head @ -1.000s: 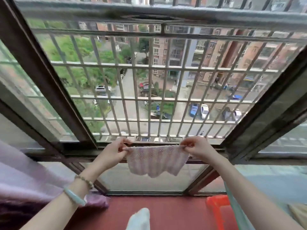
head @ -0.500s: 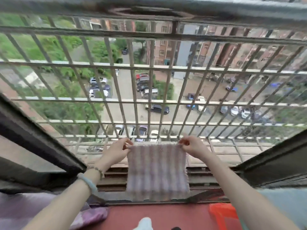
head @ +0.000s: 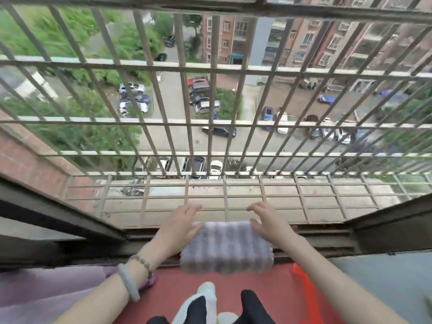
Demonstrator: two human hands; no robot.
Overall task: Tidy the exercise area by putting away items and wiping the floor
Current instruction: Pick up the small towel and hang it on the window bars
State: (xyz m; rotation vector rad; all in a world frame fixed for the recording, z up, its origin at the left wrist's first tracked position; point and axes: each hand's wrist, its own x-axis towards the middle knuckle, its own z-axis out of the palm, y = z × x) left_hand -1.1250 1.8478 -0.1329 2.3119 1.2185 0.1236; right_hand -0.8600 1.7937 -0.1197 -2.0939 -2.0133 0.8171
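The striped cloth point(head: 226, 250) lies draped over the window sill point(head: 327, 243), its lower edge hanging above the red floor point(head: 257, 284). The hands sit at its top corners, left hand point(head: 178, 226) and right hand point(head: 268, 222), with fingers straight and spread and thumbs touching the fabric. Just beyond stands the metal grille point(head: 163, 122).

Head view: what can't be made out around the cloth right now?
All in the head view:
- Cloth: far edge folds out of sight over the sill.
- Left hand and right hand: pinching or only pressing the cloth, unclear, blurred.
- Orange item: mostly behind the right forearm, unidentifiable.
- Purple fabric: cut by the left edge.
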